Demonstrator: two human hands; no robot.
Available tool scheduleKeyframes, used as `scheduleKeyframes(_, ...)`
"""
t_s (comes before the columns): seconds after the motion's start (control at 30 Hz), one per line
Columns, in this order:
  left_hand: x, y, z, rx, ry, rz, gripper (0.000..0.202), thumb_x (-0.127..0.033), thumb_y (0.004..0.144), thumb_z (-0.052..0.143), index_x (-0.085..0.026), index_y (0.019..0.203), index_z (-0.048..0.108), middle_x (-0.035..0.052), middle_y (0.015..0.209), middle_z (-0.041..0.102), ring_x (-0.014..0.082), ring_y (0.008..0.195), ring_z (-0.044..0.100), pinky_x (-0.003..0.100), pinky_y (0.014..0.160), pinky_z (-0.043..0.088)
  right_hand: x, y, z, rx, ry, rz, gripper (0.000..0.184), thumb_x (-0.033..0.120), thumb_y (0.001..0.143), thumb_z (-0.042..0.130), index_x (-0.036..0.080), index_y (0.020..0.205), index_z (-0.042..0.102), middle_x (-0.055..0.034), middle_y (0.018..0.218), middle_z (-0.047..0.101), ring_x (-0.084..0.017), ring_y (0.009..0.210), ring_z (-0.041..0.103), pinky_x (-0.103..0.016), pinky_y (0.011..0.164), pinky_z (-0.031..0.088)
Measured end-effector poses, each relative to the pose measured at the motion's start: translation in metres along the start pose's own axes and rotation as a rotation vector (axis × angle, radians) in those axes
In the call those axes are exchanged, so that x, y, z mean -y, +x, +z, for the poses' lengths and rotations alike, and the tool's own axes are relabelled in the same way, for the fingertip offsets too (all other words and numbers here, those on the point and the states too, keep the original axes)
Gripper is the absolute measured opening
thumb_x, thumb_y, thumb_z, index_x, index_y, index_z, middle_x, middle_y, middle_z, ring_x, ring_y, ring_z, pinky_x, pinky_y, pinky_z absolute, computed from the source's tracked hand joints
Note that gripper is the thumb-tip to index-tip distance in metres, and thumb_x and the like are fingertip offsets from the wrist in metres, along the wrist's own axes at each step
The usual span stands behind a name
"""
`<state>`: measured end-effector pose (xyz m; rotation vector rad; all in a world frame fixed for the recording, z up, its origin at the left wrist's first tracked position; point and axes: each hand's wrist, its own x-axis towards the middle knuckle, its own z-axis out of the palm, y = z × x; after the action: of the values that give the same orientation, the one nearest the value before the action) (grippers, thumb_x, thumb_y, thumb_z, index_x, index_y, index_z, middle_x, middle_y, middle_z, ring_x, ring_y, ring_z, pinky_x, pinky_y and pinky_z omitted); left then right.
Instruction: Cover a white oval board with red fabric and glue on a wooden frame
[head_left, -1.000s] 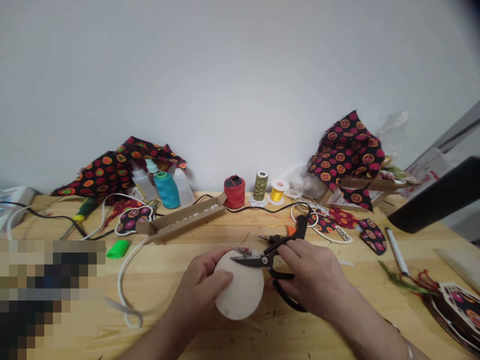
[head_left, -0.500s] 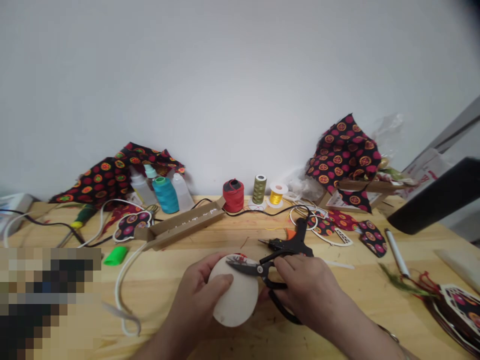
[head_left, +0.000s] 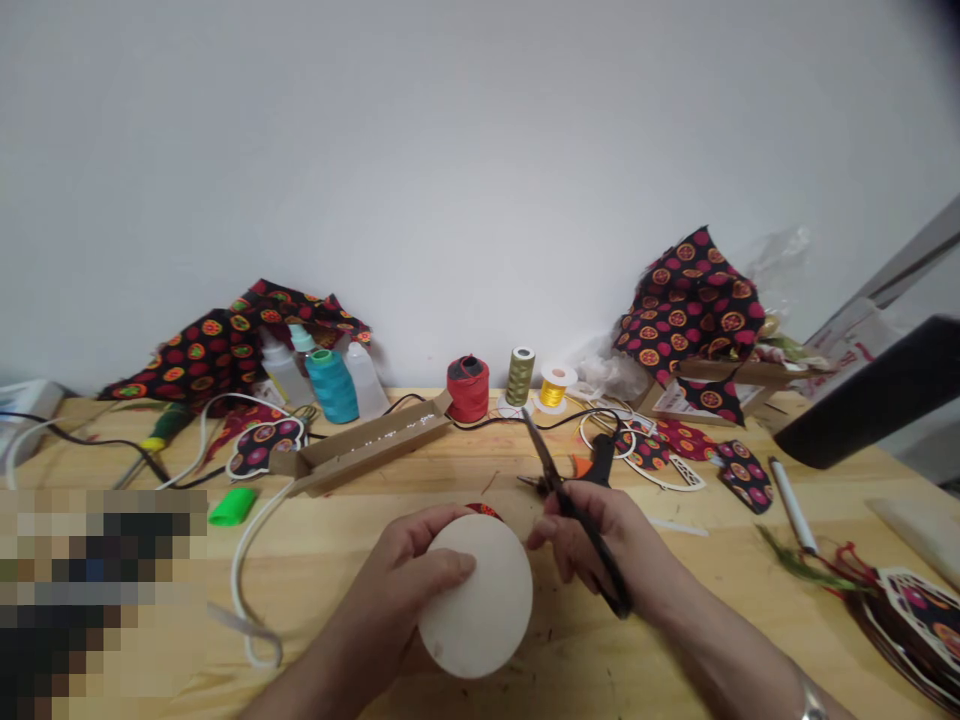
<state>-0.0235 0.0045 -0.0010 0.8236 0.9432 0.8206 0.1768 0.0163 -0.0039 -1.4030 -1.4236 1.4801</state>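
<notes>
Cream round disc [head_left: 476, 600] clasped in left hand [head_left: 409, 575], fingers wrapped over it, small red scrap [head_left: 482, 510] at its far edge. Right hand [head_left: 592, 535] curled firmly around black-handled scissors [head_left: 541, 452], blades pointing far. Black hot glue gun [head_left: 600, 462] just beyond, on wooden surface [head_left: 322, 640]. Red thread spool [head_left: 467, 388] further back, near the wall [head_left: 480, 150].
</notes>
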Motion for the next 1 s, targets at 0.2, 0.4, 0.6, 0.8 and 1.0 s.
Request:
scheduleKeyframes(0.2, 0.001, -0.001, 0.003, 0.027, 0.006, 0.010, 0.029, -0.025, 0.061, 0.071, -0.013, 0.087, 0.072, 0.0052, 0.068, 0.070, 0.0150, 0.054, 0.059, 0.020, 0.047, 0.043, 0.006, -0.007, 0.016, 0.077, 0.214, -0.057, 0.027, 0.026, 0.061, 0.076, 0.016, 0.070, 0.051, 0.0076, 0.055, 0.050, -0.004, 0.044, 0.040, -0.015, 0.040, 0.029)
scheduleKeyframes(0.4, 0.002, 0.001, 0.004, 0.032, -0.163, 0.119, 0.030, -0.025, 0.073, 0.069, -0.015, 0.102, 0.070, 0.0067, 0.079, 0.072, 0.0155, 0.067, 0.061, 0.023, 0.061, 0.047, 0.010, -0.003, 0.028, -0.069, 0.353, -0.069, 0.036, 0.037, 0.063, 0.074, 0.020, 0.073, 0.044, 0.0100, 0.051, 0.046, -0.005, 0.037, 0.039, -0.017, 0.036, 0.031)
scheduleKeyframes(0.6, 0.005, 0.002, 0.001, -0.041, -0.118, 0.145, 0.029, -0.026, 0.070, 0.072, -0.013, 0.096, 0.071, 0.0064, 0.076, 0.072, 0.0159, 0.063, 0.061, 0.023, 0.058, 0.047, 0.017, -0.005, 0.014, -0.141, -0.080, -0.178, 0.032, 0.041, 0.063, 0.070, 0.019, 0.077, 0.052, 0.0053, 0.060, 0.049, -0.009, 0.049, 0.042, -0.021, 0.045, 0.034)
scheduleKeyframes(0.8, 0.007, 0.002, 0.000, -0.101, -0.046, 0.130, 0.035, -0.027, 0.070, 0.071, -0.014, 0.103, 0.068, 0.0057, 0.078, 0.072, 0.0210, 0.070, 0.065, 0.027, 0.061, 0.048, 0.017, -0.019, -0.004, -0.295, -0.694, -0.529, 0.027, 0.038, 0.066, 0.068, 0.020, 0.080, 0.054, 0.0014, 0.068, 0.052, -0.014, 0.059, 0.043, -0.025, 0.054, 0.034)
scheduleKeyframes(1.0, 0.010, 0.005, -0.004, -0.129, -0.017, 0.108, 0.035, -0.027, 0.070, 0.071, -0.013, 0.101, 0.068, 0.0053, 0.077, 0.072, 0.0215, 0.069, 0.065, 0.027, 0.059, 0.048, 0.027, -0.028, -0.010, -0.455, -0.591, -0.786, 0.028, 0.045, 0.075, 0.062, 0.020, 0.074, 0.049, 0.0014, 0.063, 0.048, -0.014, 0.056, 0.044, -0.024, 0.051, 0.036)
